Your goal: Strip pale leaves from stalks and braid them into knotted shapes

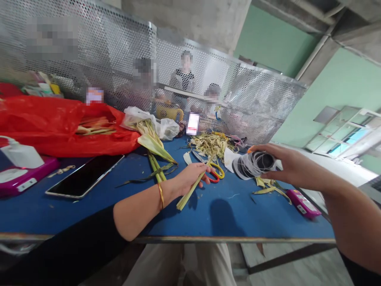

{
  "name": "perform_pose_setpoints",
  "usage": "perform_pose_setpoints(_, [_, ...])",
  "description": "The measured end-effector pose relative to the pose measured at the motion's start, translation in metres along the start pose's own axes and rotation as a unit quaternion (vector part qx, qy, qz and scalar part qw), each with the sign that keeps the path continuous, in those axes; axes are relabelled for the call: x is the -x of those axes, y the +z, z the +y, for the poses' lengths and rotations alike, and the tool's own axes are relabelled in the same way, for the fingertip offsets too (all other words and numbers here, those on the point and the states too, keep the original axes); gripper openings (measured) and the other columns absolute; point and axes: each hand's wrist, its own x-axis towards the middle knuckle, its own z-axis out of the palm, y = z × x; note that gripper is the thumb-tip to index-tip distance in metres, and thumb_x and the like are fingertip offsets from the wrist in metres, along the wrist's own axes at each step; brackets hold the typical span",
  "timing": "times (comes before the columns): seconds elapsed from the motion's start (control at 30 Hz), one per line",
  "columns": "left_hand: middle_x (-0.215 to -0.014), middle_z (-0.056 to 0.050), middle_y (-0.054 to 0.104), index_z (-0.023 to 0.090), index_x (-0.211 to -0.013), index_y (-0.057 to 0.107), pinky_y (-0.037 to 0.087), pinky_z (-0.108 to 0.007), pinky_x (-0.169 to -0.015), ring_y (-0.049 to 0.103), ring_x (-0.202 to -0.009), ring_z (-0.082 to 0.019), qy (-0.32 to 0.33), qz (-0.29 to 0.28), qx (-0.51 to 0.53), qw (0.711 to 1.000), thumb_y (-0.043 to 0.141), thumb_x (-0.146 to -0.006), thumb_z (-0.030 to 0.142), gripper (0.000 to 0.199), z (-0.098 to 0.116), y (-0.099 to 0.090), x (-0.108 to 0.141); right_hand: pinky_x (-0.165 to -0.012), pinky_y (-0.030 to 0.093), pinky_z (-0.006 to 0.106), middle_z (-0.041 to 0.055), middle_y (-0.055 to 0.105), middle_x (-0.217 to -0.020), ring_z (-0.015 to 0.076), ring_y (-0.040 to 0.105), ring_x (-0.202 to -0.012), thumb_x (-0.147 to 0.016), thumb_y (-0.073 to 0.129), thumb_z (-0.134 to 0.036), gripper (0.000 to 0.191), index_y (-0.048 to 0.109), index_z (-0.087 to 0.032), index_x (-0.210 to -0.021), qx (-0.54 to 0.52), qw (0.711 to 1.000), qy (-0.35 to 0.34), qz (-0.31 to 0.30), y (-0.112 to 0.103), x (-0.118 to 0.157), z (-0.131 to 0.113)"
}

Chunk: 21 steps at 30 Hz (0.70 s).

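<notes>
My left hand (193, 178), with a gold bangle at the wrist, is closed on a bundle of pale green plant stalks (190, 193) above the blue table. Just beyond its fingertips lie scissors (219, 171) with red and yellow handles. My right hand (281, 163) grips a spool of thin white thread (251, 165) by its end, held tilted over the table's right side. A white piece of paper (229, 158) sits beside the spool. Further left, a leafy bunch of stalks (156, 153) rests on the table.
A heap of dry husk strips (211, 143) lies at the back. On the left are a red plastic bag (59, 127) with stalks, a phone (86, 176) and a purple power strip (26, 178). A purple device (303, 203) sits right. Perforated metal sheeting (119, 51) stands behind; people show through it.
</notes>
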Motion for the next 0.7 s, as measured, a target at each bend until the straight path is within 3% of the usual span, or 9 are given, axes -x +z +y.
perform_pose_setpoints(0.23, [-0.069,-0.005,0.066,0.016,-0.073,0.053,0.042,-0.018,-0.042,0.059,-0.049,-0.01,0.067,-0.066,0.061,0.994,0.05,-0.09,0.024,0.019,0.0,-0.003,0.0,-0.086,0.051,0.042,0.0055,0.062,-0.125,0.0302,0.061,-0.107,-0.077,0.066,-0.049,0.057,0.052,-0.029,-0.129,0.0,0.996,-0.082,0.032,-0.027,-0.012,-0.039])
perform_pose_setpoints(0.43, [-0.063,-0.004,0.065,0.018,-0.08,0.053,0.051,-0.026,-0.051,0.065,-0.054,-0.017,0.043,-0.144,0.088,0.985,0.055,-0.087,0.032,0.016,-0.005,0.001,-0.001,-0.083,0.052,0.041,0.0051,0.065,-0.119,0.0283,0.063,-0.102,-0.075,0.07,-0.047,0.059,0.053,-0.027,-0.128,-0.049,0.993,-0.096,0.041,-0.027,-0.025,-0.054])
perform_pose_setpoints(0.57, [-0.068,-0.003,0.062,0.016,-0.075,0.054,0.052,-0.027,-0.054,0.06,-0.053,-0.013,0.056,-0.189,0.092,0.976,0.057,-0.084,0.03,0.017,-0.005,0.0,-0.001,-0.082,0.052,0.037,0.0034,0.065,-0.117,0.0259,0.063,-0.099,-0.072,0.074,-0.046,0.062,0.053,-0.029,-0.129,-0.1,0.988,-0.101,0.062,-0.026,-0.029,-0.056])
perform_pose_setpoints(0.63, [-0.064,0.001,0.055,0.016,-0.072,0.052,0.05,-0.026,-0.053,0.053,-0.048,-0.01,0.059,-0.185,0.095,0.976,0.057,-0.085,0.031,0.02,-0.001,-0.004,-0.002,-0.08,0.052,0.036,0.0044,0.066,-0.113,0.0253,0.063,-0.096,-0.071,0.074,-0.047,0.063,0.055,-0.028,-0.127,-0.12,0.986,-0.081,0.085,-0.029,-0.029,-0.051])
perform_pose_setpoints(0.7, [-0.059,0.004,0.047,0.017,-0.071,0.051,0.048,-0.023,-0.05,0.047,-0.045,-0.008,0.047,-0.134,0.088,0.986,0.053,-0.087,0.029,0.02,0.006,-0.011,-0.003,-0.079,0.051,0.037,0.0057,0.067,-0.106,0.025,0.063,-0.091,-0.069,0.074,-0.05,0.065,0.055,-0.026,-0.127,-0.124,0.984,-0.033,0.12,-0.031,-0.028,-0.039])
